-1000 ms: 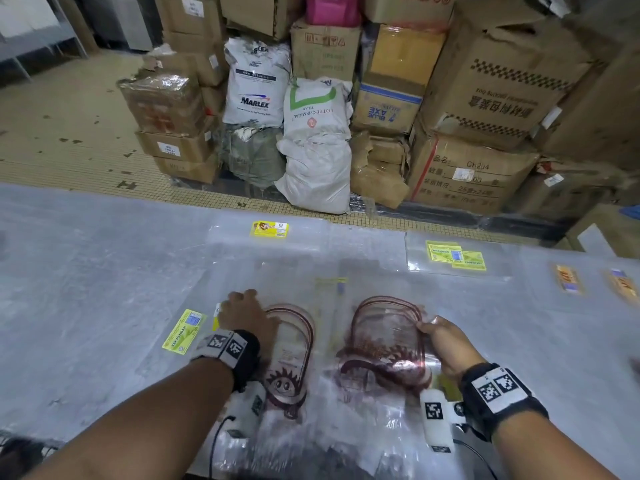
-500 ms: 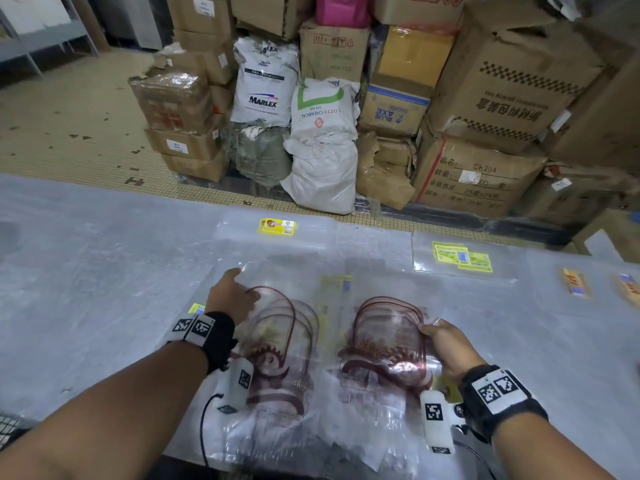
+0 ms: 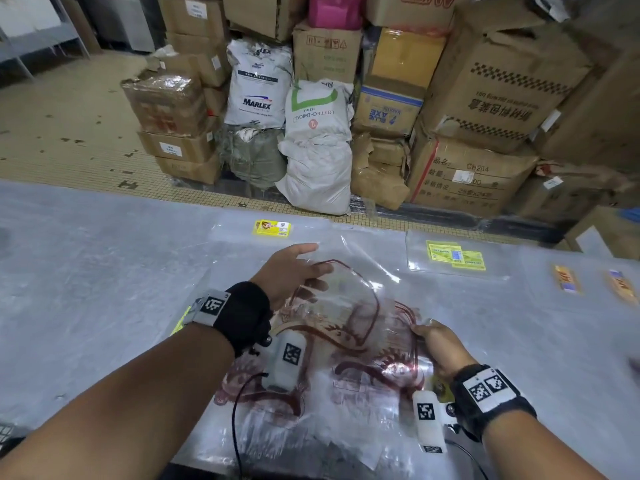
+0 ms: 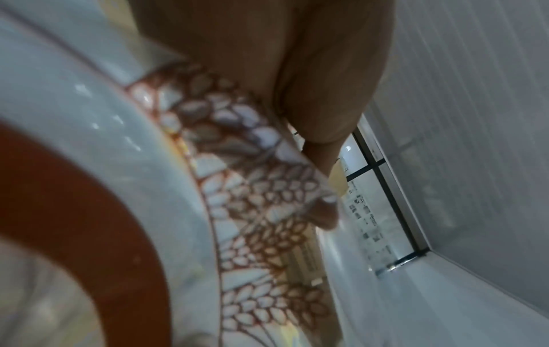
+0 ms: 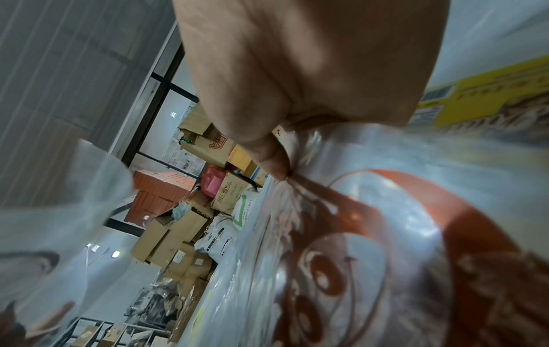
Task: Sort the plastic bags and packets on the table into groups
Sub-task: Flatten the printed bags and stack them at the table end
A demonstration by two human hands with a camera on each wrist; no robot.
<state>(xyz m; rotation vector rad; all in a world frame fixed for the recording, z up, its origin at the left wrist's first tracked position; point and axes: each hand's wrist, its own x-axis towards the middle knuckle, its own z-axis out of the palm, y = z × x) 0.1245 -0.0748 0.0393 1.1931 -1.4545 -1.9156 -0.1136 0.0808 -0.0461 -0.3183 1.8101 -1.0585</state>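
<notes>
Head view shows the left hand (image 3: 291,271) lifting a red-printed clear bag (image 3: 343,306) over the near pile (image 3: 346,386) on the table (image 3: 86,289), fingers curled round its left edge. The right hand (image 3: 441,344) pinches the pile's right edge. Slick film could slide out, or drag neighbouring bags along and muddle the groups.

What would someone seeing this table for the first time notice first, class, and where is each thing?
The eye lands first on the clear bag with dark red print, lifted at the middle of the table by the left hand, above a pile of similar bags whose edge the right hand pinches. Next come the yellow labels on flat clear bags at the far edge, and the wall of cardboard boxes and white sacks behind.
</notes>
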